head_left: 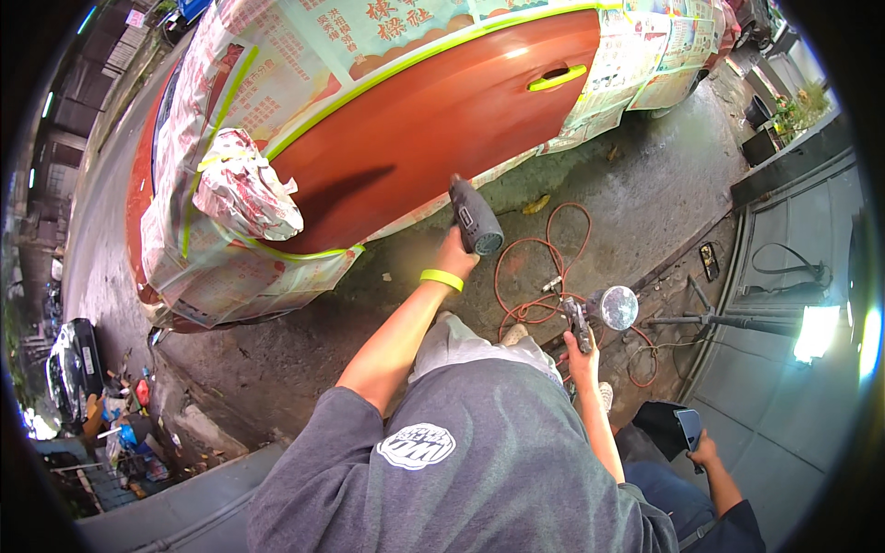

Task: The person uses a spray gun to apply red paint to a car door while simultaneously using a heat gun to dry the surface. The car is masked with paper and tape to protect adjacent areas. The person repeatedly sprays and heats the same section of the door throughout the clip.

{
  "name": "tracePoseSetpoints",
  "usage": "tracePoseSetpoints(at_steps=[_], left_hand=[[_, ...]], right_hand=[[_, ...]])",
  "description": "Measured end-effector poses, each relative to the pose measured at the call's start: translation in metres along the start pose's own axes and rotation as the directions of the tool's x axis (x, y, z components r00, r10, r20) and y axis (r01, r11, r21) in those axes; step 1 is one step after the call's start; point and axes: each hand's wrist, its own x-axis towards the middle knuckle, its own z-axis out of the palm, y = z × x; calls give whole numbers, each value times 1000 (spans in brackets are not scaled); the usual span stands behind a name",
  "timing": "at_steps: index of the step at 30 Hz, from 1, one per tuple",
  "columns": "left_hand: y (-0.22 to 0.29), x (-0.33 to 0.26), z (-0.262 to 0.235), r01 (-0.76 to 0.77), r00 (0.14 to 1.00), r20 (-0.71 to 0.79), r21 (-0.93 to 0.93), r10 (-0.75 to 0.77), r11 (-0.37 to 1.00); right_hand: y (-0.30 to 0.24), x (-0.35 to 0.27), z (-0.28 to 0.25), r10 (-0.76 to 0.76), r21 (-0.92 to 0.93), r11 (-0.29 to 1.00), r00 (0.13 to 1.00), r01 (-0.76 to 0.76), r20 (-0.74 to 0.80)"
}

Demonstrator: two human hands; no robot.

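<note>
My left hand (pixel 455 255) is closed around a dark grey heat gun (pixel 472 219). Its nozzle points at the red car door (pixel 452 106), with a gap I cannot judge. Down by my right leg, my right hand (pixel 581 358) grips a spray gun (pixel 577 322) with a round, paint-marked cup (pixel 616 307). Printed paper (pixel 304 37) and yellow-green tape (pixel 406 63) surround the door panel. More paper wraps the side mirror (pixel 244 189). Yellow-green tape also covers the door handle (pixel 557 78).
An orange-red hose (pixel 498 281) lies coiled on the concrete floor (pixel 636 184) near my feet. At right stand a lit work lamp (pixel 817 334) and its stand (pixel 710 318). Another person's hand (pixel 704 450) holds a phone (pixel 689 429) at lower right. Clutter (pixel 138 452) lies at lower left.
</note>
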Motion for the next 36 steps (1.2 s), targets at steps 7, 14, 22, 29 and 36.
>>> tracePoseSetpoints(at_steps=[7, 14, 22, 29, 36], left_hand=[[76, -21, -21, -356, 888, -425, -389, 177, 850], [105, 10, -19, -331, 944, -232, -645, 236, 689], [146, -23, -33, -295, 954, -183, -719, 238, 630], [78, -17, -65, -392, 860, -500, -520, 101, 759], [108, -36, -63, -302, 951, -235, -557, 202, 774]], right_hand=[[-8, 6, -7, 38, 24, 999, 999, -38, 14], [-7, 10, -5, 47, 43, 998, 998, -49, 47], [2, 15, -10, 37, 40, 999, 999, -37, 7], [-12, 14, -9, 17, 77, 997, 1000, -19, 23], [-20, 22, -7, -25, 121, 992, 999, 21, 37]])
